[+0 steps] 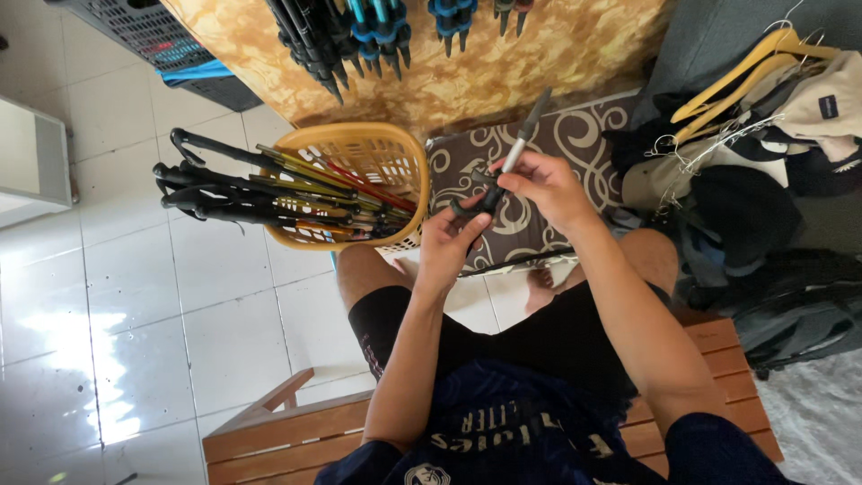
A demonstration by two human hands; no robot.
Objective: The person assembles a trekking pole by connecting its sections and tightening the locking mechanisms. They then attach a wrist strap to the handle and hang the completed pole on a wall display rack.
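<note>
Both hands closed on one pole [514,154], held in the air over the knees. Left hand [449,241] wrapped around the black lower end; right hand [543,184] pinching the grey shaft just above it, fingers curled tight. Shaft angled up and away from the right hand, dark tip pointing toward the patterned cloth [539,54] beyond.

Step in hand, by the look of it: working the joint between black end and grey shaft, twisting or sliding one against the other. Cannot tell which way. Next move would call for a firm counter-hold from the left hand while the right turns or pulls, shaft kept straight so the joint does not bind.

Left of the hands, near: yellow basket [395,144] full of poles, black handles sticking out to the left. Under the hands: swirl-print cushion [584,135]. Beyond, more poles [359,36] hanging on the cloth. Right, well apart: hangers [745,76] and clothes. Below: wooden bench [287,431] on white tile floor [135,296].
</note>
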